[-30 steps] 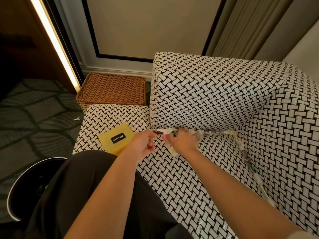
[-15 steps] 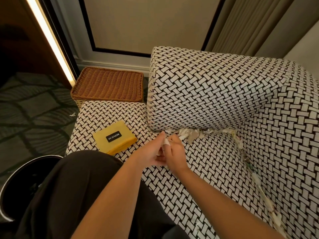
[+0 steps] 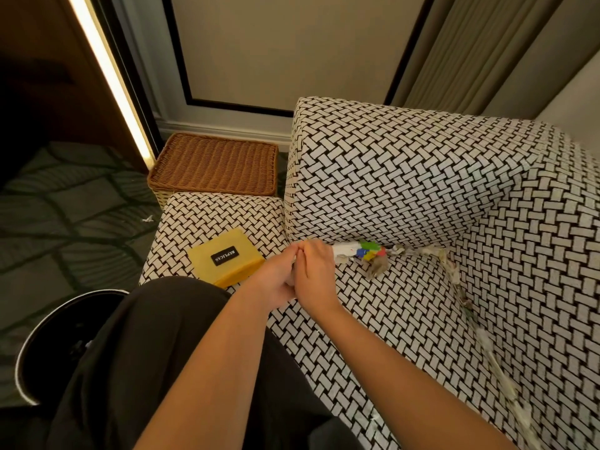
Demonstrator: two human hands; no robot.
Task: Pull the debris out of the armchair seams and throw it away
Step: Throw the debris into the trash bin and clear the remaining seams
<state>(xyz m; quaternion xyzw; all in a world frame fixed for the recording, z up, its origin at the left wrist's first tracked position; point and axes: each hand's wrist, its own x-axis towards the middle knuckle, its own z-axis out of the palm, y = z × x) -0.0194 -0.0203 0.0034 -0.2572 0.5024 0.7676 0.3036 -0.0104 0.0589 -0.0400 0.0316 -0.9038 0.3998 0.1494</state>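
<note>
The armchair (image 3: 406,177) is covered in black-and-white woven-pattern fabric. Crumpled paper debris (image 3: 363,253) with coloured print lies in the seam under the armrest, and more scraps (image 3: 454,274) run along the seam by the backrest. My left hand (image 3: 276,280) and my right hand (image 3: 315,271) are pressed together over the seat near the front end of the seam, fingers closed. A small pale scrap shows between them; which hand grips it I cannot tell. A round black bin (image 3: 42,345) stands on the floor at lower left, partly hidden by my leg.
A yellow box (image 3: 227,258) with a black label lies on the seat's front corner. A brown wicker basket (image 3: 214,164) stands on the floor beside the armrest. Dark patterned carpet (image 3: 65,222) with a small white scrap (image 3: 148,219) lies to the left. Curtains hang behind the chair.
Both hands came away from the seam and met over the seat. A paper piece with coloured print now shows in the seam under the armrest.
</note>
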